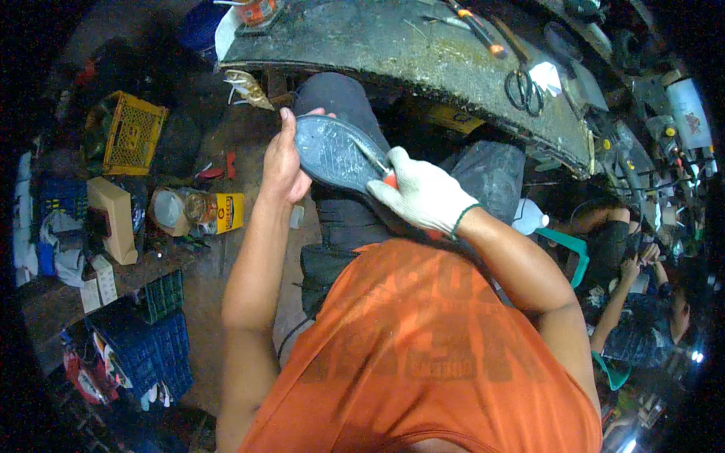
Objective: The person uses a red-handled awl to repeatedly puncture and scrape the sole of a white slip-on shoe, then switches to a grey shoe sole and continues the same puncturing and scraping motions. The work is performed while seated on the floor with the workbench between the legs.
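Note:
My left hand (282, 164) is bare and grips the rim of a dark grey shoe sole (329, 153), thumb along its edge. The ridged sole is held above my knees, its patterned face showing pale scuffs. My right hand (427, 190), in a white knitted glove with a green cuff, is closed around a thin pointed tool with a red handle (390, 180). The tool's narrow metal shaft lies across the sole; whether its tip digs in, I cannot tell. Most of the handle is hidden inside the glove.
Ahead stands a worn workbench (340, 41) bearing black scissors (523, 92) and an orange-and-black handled tool (479, 34). To the left are a yellow crate (134, 134), a clear jar (200, 210) and a cardboard box (110, 220). Another person (634, 317) sits at the right, near a green frame (568, 253).

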